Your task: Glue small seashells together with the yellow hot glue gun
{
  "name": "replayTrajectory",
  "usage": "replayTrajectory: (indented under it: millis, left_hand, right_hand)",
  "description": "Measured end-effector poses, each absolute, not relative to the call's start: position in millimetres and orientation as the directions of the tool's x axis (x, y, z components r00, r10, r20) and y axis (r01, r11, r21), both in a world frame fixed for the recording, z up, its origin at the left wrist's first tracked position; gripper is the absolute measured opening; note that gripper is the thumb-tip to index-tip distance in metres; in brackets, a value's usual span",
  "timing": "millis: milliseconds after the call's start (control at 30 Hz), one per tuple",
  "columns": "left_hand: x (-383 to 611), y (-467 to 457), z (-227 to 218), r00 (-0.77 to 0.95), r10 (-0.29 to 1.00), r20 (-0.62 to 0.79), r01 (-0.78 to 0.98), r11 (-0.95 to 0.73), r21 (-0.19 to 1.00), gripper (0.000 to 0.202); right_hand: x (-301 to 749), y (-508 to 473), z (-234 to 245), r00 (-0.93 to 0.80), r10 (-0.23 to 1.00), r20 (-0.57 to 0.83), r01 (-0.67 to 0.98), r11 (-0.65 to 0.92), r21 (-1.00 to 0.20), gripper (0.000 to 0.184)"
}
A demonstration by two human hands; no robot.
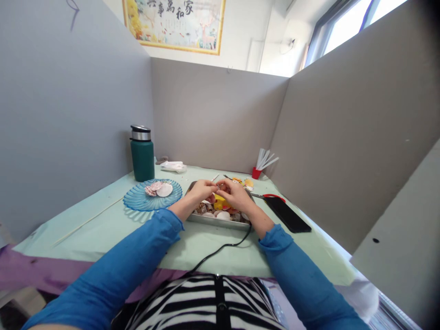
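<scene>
My left hand [202,190] and my right hand [234,193] meet above a shallow metal tray [220,222]. Both hands have their fingers pinched together at the tips; whatever they hold is too small and too covered to name. Inside the tray lie several shells, among them a whitish one [223,215], and a bright yellow piece [220,202] sits under my hands. Left of the tray, a scalloped blue glass plate [132,200] carries a white shell [164,190] and pinkish ribbed shells [151,188]. My fingers hide part of the tray's contents.
A green bottle [142,158] stands behind the plate, near a white packet [173,166]. To the right lie a black phone [288,215] and a red-handled tool [275,197]. White sticks [264,160] fill a red cup [256,173]. A black cable [223,246] crosses the front; partitions enclose the table.
</scene>
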State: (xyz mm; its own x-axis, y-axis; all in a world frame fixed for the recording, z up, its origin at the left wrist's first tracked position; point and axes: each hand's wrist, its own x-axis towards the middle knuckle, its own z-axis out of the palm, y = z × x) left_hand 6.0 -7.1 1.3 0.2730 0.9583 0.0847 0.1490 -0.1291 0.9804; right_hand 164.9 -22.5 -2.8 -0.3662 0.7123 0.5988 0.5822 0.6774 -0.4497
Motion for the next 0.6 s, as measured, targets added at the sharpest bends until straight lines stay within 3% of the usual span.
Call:
replayTrajectory:
  millis: [600]
  left_hand:
    - [6.0,-9.9,3.1,0.305,0.947,0.103,0.03,-0.118,0.993,0.013]
  right_hand:
    - [164.5,-24.8,-1.1,-0.303,0.71,0.636,0.606,0.658,-0.447,0.023]
